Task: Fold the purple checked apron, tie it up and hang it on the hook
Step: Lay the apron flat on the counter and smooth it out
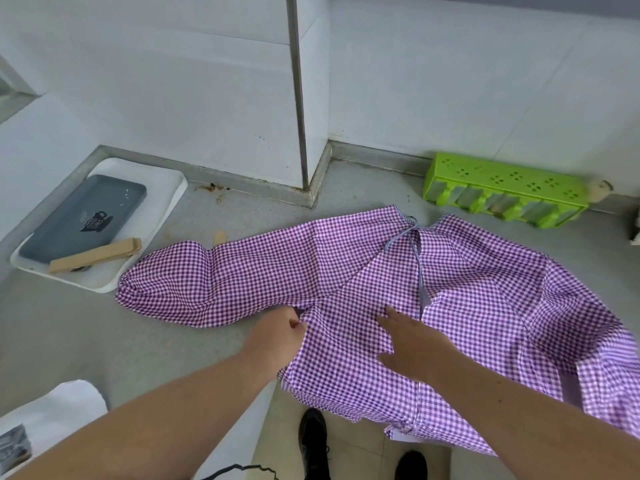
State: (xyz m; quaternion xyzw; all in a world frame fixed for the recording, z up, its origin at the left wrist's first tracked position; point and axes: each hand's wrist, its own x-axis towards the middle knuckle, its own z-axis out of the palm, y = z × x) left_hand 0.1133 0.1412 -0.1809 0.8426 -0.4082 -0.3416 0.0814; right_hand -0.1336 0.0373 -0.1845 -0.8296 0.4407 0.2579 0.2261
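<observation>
The purple checked apron point(346, 271) lies spread and rumpled across the grey counter, one sleeve-like part stretching left and its lower edge hanging over the counter's front. A thin blue-striped tie point(414, 251) runs down its middle from a knot near the top. My left hand point(277, 336) pinches a fold of the cloth at the apron's left edge. My right hand point(410, 341) rests flat on the fabric with fingers spread, just right of the left hand. No hook is in view.
A white tray point(162, 188) at the left holds a dark grey tray and wooden pegs point(97, 254). A green plastic rack point(502, 192) lies by the back wall. A metal-edged wall corner point(301, 133) juts out behind. My shoes stand on the tiled floor below.
</observation>
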